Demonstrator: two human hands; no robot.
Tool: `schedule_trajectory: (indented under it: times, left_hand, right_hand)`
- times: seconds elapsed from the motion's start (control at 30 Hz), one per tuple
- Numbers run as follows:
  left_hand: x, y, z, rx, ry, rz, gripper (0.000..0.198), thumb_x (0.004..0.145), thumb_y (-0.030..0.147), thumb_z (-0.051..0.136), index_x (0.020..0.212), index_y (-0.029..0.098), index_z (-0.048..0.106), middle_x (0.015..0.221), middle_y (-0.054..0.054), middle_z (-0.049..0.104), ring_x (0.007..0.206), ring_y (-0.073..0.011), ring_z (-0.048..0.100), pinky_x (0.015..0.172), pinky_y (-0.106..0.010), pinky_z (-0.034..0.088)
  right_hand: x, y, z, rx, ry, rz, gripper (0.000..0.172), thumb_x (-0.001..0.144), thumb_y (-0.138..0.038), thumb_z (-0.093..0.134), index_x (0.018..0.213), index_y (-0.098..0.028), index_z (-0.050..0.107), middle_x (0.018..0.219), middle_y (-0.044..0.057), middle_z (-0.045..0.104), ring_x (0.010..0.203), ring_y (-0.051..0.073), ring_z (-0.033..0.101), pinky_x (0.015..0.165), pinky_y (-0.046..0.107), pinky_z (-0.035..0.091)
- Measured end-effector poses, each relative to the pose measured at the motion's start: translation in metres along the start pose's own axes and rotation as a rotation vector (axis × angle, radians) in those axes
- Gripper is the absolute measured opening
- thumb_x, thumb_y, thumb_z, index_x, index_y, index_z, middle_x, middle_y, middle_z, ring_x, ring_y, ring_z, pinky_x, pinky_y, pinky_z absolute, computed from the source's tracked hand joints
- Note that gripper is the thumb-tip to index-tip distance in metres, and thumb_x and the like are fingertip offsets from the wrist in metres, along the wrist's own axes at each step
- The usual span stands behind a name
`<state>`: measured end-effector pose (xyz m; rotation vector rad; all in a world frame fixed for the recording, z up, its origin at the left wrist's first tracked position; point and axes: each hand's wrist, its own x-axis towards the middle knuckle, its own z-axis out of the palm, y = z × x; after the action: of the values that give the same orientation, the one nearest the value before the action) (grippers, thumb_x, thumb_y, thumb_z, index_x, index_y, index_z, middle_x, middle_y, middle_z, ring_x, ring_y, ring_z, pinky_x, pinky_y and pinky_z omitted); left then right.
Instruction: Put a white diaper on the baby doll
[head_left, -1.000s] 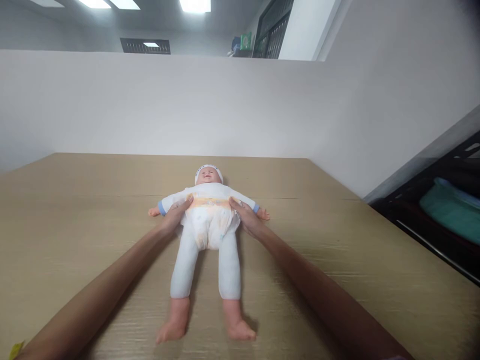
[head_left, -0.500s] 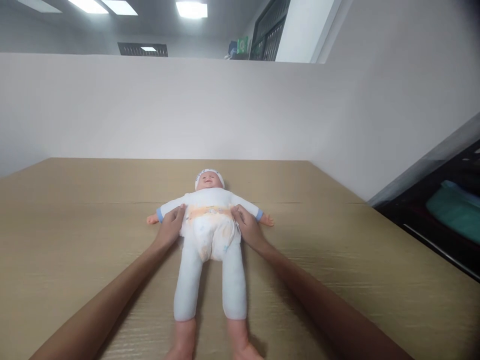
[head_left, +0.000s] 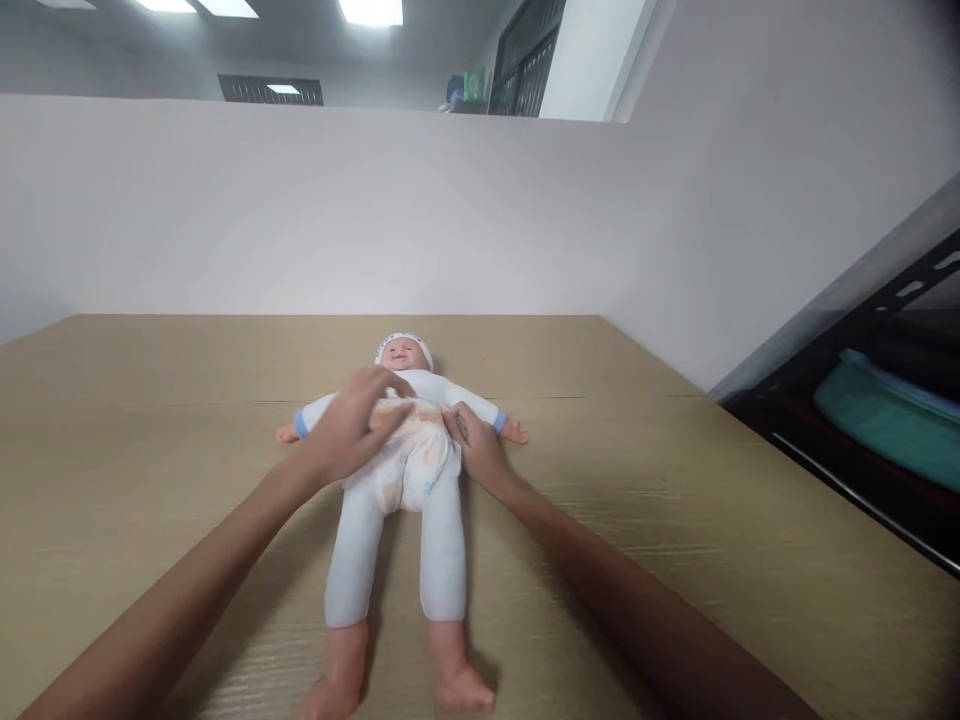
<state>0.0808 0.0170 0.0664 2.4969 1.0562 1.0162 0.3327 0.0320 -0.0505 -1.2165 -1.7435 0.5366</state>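
A baby doll [head_left: 442, 545] lies on its back on the wooden table, head away from me and arms spread. It wears a white cap, a white suit with blue cuffs, and a diaper [head_left: 417, 460] with an orange waistband over the suit. My left hand [head_left: 364, 420] is over the doll's belly, fingers apart and slightly blurred, covering part of the waistband. At the diaper's right side, my right hand [head_left: 478, 440] has its thumb and fingers closed on the waist edge.
The wooden table [head_left: 637, 560] spreads out around the doll. Behind it stands a pale wall [head_left: 337, 210]. At the right is a black rack [head_left: 795, 440] with a folded teal cloth [head_left: 885, 420] on it.
My left hand has left the diaper's left side and moved up and right over the belly. My right hand stays at the right side. The whole view has shifted slightly.
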Motion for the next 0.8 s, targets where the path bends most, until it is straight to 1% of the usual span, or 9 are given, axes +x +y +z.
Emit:
schedule_trajectory:
  times: [0.07,0.1,0.2,0.3,0.43,0.5,0.6,0.7,0.8]
  left_hand:
    - [0.012,0.006,0.014,0.025,-0.219,0.158,0.027,0.115,0.045,0.057,0.120,0.025,0.074,0.123,-0.007,0.077,0.115,-0.0292,0.062,0.108,-0.046,0.046]
    - [0.016,0.006,0.022,0.051,-0.277,0.184,0.026,0.114,0.045,0.060,0.119,0.025,0.076,0.121,-0.007,0.078,0.115,-0.0308,0.061,0.108,-0.049,0.045]
    - [0.019,0.000,0.037,0.126,-0.313,0.152,0.026,0.110,0.045,0.065,0.120,0.027,0.082,0.120,-0.007,0.077,0.113,-0.0337,0.055,0.103,-0.052,0.043]
    - [0.016,-0.002,0.037,0.174,-0.346,0.121,0.028,0.108,0.042,0.064,0.125,0.032,0.085,0.126,-0.007,0.075,0.110,-0.0329,0.053,0.100,-0.052,0.042]
    - [0.021,0.007,0.035,0.215,-0.400,0.064,0.029,0.105,0.040,0.066,0.125,0.038,0.086,0.121,-0.005,0.072,0.110,-0.0314,0.053,0.102,-0.051,0.041]
    - [0.027,0.012,0.040,0.250,-0.397,0.024,0.027,0.104,0.047,0.068,0.120,0.037,0.088,0.117,-0.006,0.072,0.110,-0.0321,0.055,0.104,-0.053,0.041]
    - [0.034,0.017,0.052,0.329,-0.369,-0.002,0.034,0.101,0.057,0.071,0.118,0.032,0.088,0.116,-0.007,0.072,0.114,-0.0347,0.057,0.104,-0.056,0.040]
    - [0.036,0.018,0.059,0.380,-0.342,-0.005,0.038,0.096,0.056,0.075,0.119,0.027,0.086,0.120,-0.009,0.072,0.116,-0.0357,0.059,0.103,-0.056,0.041]
    - [0.034,0.019,0.060,0.402,-0.333,-0.020,0.040,0.094,0.054,0.076,0.118,0.023,0.085,0.122,-0.010,0.071,0.116,-0.0363,0.059,0.102,-0.056,0.041]
  right_hand:
    - [-0.001,0.001,0.000,-0.018,0.004,-0.014,0.037,0.116,-0.053,0.043,0.093,-0.027,0.056,0.085,0.001,0.073,0.081,0.023,0.069,0.076,0.032,0.050]
    - [-0.002,0.002,-0.001,-0.028,0.005,-0.023,0.036,0.117,-0.051,0.042,0.095,-0.026,0.057,0.088,0.002,0.074,0.082,0.024,0.071,0.078,0.032,0.051]
    - [-0.009,0.004,-0.010,-0.069,0.014,-0.047,0.029,0.117,-0.041,0.040,0.110,-0.023,0.062,0.098,0.007,0.078,0.091,0.025,0.075,0.085,0.035,0.054]
    - [-0.023,0.005,-0.026,-0.139,0.010,-0.060,0.026,0.114,-0.030,0.043,0.124,-0.020,0.065,0.107,0.010,0.081,0.100,0.027,0.076,0.096,0.039,0.054]
    - [-0.038,0.003,-0.039,-0.258,-0.001,-0.052,0.018,0.108,-0.022,0.053,0.112,-0.022,0.070,0.114,0.012,0.081,0.112,0.031,0.071,0.111,0.046,0.047]
    - [-0.040,0.001,-0.039,-0.304,-0.007,-0.022,0.013,0.105,-0.019,0.057,0.104,-0.022,0.070,0.111,0.012,0.079,0.109,0.031,0.070,0.107,0.045,0.047]
    - [-0.039,-0.001,-0.035,-0.353,-0.016,0.061,0.011,0.100,-0.014,0.060,0.099,-0.022,0.067,0.100,0.010,0.075,0.094,0.028,0.067,0.089,0.037,0.046]
    - [-0.037,-0.003,-0.033,-0.366,-0.049,0.157,0.011,0.099,-0.011,0.062,0.101,-0.021,0.067,0.085,0.003,0.070,0.079,0.023,0.064,0.075,0.031,0.040]
    - [-0.033,-0.005,-0.036,-0.358,-0.101,0.253,0.010,0.098,-0.013,0.068,0.105,-0.021,0.068,0.078,-0.002,0.067,0.071,0.019,0.061,0.069,0.028,0.036]
